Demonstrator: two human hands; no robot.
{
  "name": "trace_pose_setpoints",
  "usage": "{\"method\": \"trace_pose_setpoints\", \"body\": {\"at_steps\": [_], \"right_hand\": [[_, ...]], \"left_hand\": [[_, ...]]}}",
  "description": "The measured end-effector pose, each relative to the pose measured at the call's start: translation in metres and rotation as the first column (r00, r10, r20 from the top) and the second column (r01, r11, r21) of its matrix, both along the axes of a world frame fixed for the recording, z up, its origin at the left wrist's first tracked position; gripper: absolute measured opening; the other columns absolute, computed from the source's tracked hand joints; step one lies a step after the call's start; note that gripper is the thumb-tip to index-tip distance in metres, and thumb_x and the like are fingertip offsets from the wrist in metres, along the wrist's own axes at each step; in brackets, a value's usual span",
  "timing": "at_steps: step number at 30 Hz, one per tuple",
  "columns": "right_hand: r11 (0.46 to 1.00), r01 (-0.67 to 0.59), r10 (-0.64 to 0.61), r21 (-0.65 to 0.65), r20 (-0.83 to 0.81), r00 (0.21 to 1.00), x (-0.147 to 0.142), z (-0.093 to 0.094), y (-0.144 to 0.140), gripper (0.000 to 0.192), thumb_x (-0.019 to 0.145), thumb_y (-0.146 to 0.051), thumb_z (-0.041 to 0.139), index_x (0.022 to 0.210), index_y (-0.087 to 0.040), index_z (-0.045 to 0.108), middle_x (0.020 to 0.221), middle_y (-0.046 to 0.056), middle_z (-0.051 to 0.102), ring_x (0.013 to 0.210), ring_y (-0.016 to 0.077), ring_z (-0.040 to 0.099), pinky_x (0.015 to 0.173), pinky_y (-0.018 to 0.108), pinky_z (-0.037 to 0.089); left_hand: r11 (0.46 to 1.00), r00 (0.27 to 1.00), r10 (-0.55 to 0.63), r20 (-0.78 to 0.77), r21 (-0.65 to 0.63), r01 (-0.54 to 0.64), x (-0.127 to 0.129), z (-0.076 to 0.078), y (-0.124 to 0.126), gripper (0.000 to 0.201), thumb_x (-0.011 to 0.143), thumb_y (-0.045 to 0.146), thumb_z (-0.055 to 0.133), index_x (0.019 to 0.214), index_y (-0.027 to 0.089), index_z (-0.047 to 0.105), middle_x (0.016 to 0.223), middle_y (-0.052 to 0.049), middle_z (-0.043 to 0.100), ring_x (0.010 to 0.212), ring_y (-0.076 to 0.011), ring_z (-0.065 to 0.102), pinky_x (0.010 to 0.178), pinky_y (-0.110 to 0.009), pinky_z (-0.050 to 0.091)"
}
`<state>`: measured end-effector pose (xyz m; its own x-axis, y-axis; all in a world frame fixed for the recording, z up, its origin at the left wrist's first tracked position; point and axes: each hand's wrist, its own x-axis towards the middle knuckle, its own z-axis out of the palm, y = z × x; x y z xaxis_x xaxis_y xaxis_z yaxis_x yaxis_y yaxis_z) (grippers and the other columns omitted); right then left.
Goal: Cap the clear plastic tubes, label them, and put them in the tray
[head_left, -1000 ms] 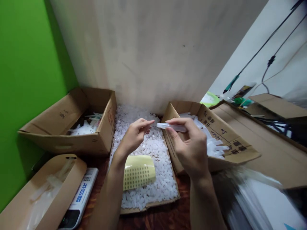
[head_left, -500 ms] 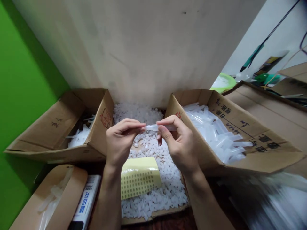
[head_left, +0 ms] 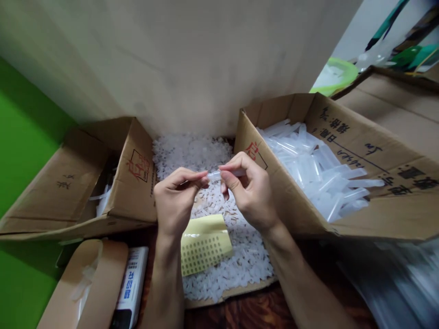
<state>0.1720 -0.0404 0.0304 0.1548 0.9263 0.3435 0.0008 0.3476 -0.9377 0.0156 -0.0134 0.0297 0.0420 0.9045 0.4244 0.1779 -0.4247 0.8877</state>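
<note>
A slim translucent plastic tube (head_left: 214, 176) spans the gap between my two hands, roughly level. My left hand (head_left: 176, 196) pinches its left end between thumb and fingertips; whether a separate small piece is there is hidden. Thumb and index finger of my right hand (head_left: 248, 189) close on the tube's other part, which runs back into the palm. Beneath both hands lies a spread of small white plastic pieces (head_left: 240, 269). A yellow sheet with rows of small dark marks (head_left: 206, 246) rests on top of them.
At right, a cardboard box (head_left: 291, 201) holds many translucent tubes (head_left: 315, 169). Another cardboard box (head_left: 133, 183) at left contains some tubes. Nearer me are a tan container (head_left: 113, 269) and a white printed box (head_left: 132, 278). A pale board (head_left: 192, 64) stands behind.
The view has shifted, so the boxes sit differently in it. Both hands still grip the tube, with the gap between them slightly narrower.
</note>
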Motion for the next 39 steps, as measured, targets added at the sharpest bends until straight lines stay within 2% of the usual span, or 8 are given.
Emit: {"method": "trace_pose_setpoints", "body": {"at_steps": [2, 6, 9, 20, 25, 29, 35, 39], "right_hand": [[0.997, 0.071, -0.070, -0.010, 0.121, 0.990, 0.002, -0.011, 0.008, 0.010, 0.093, -0.024, 0.063, 0.085, -0.021, 0.058, 0.083, 0.001, 0.060, 0.070, 0.0147, 0.063, 0.060, 0.027, 0.053], [0.969, 0.248, -0.239, -0.011, 0.230, 0.943, 0.002, -0.030, 0.018, 0.007, 0.089, -0.020, 0.061, 0.083, -0.019, 0.060, 0.090, 0.005, 0.064, 0.085, 0.0194, 0.066, 0.070, 0.031, 0.054], [0.974, 0.201, -0.188, -0.101, 0.119, 0.975, 0.003, -0.031, 0.019, 0.010, 0.089, -0.027, 0.063, 0.084, -0.020, 0.060, 0.085, 0.004, 0.066, 0.076, 0.0181, 0.065, 0.065, 0.031, 0.053], [0.986, 0.108, -0.121, -0.130, -0.097, 0.988, 0.010, -0.025, 0.018, 0.016, 0.084, -0.033, 0.070, 0.086, -0.018, 0.064, 0.067, -0.002, 0.062, 0.057, 0.0146, 0.059, 0.056, 0.029, 0.047], [0.985, 0.134, -0.138, -0.109, -0.029, 0.990, 0.011, -0.026, 0.019, 0.013, 0.083, -0.031, 0.069, 0.086, -0.019, 0.065, 0.076, 0.002, 0.066, 0.065, 0.0170, 0.063, 0.063, 0.031, 0.051], [0.985, 0.171, -0.167, -0.029, 0.112, 0.980, 0.011, -0.024, 0.018, 0.005, 0.081, -0.022, 0.065, 0.083, -0.019, 0.068, 0.088, 0.005, 0.068, 0.080, 0.0192, 0.065, 0.071, 0.032, 0.053], [0.999, 0.033, -0.033, 0.004, 0.196, 0.980, 0.004, -0.020, 0.013, 0.008, 0.084, -0.018, 0.061, 0.085, -0.019, 0.069, 0.090, 0.004, 0.067, 0.082, 0.0172, 0.065, 0.074, 0.031, 0.052], [0.992, 0.111, -0.120, 0.054, 0.196, 0.973, 0.002, -0.018, 0.011, 0.008, 0.084, -0.015, 0.061, 0.084, -0.019, 0.069, 0.091, 0.004, 0.066, 0.083, 0.0177, 0.064, 0.073, 0.031, 0.052]], "left_hand": [[0.988, 0.965, -0.060, -0.254, -0.152, 0.022, 0.000, -0.016, 0.009, 0.017, 0.087, 0.022, 0.079, 0.104, 0.020, 0.081, 0.084, -0.003, 0.079, 0.074, -0.0165, 0.073, 0.068, -0.026, 0.059], [0.936, 0.680, -0.165, -0.714, -0.331, -0.121, 0.006, -0.050, 0.017, 0.025, 0.086, 0.020, 0.080, 0.110, 0.014, 0.076, 0.092, -0.011, 0.080, 0.083, -0.0240, 0.074, 0.073, -0.032, 0.055], [0.929, 0.600, -0.210, -0.772, -0.348, -0.123, 0.008, -0.061, 0.015, 0.013, 0.085, 0.019, 0.079, 0.097, 0.015, 0.077, 0.090, -0.013, 0.079, 0.084, -0.0271, 0.073, 0.072, -0.033, 0.050], [0.938, 0.415, -0.310, -0.855, -0.345, -0.012, 0.001, -0.045, 0.005, 0.002, 0.082, 0.023, 0.079, 0.081, 0.021, 0.078, 0.089, -0.011, 0.080, 0.085, -0.0276, 0.074, 0.075, -0.033, 0.047], [0.952, 0.462, -0.295, -0.836, -0.299, 0.067, 0.000, -0.039, 0.009, 0.018, 0.093, 0.021, 0.067, 0.078, 0.020, 0.077, 0.092, -0.012, 0.079, 0.088, -0.0274, 0.075, 0.083, -0.035, 0.050], [0.972, 0.589, -0.212, -0.780, -0.231, 0.043, -0.019, -0.026, 0.015, 0.013, 0.099, 0.026, 0.063, 0.105, 0.019, 0.072, 0.105, -0.009, 0.079, 0.096, -0.0228, 0.075, 0.085, -0.032, 0.054], [0.983, 0.824, -0.185, -0.536, -0.099, 0.156, -0.035, -0.010, 0.012, 0.012, 0.095, 0.029, 0.072, 0.101, 0.019, 0.073, 0.096, -0.004, 0.079, 0.088, -0.0195, 0.075, 0.083, -0.031, 0.058], [0.988, 0.769, -0.133, -0.626, -0.020, 0.155, -0.033, -0.012, 0.010, 0.013, 0.095, 0.021, 0.072, 0.107, 0.019, 0.075, 0.099, -0.005, 0.077, 0.086, -0.0193, 0.072, 0.084, -0.032, 0.056]]}}
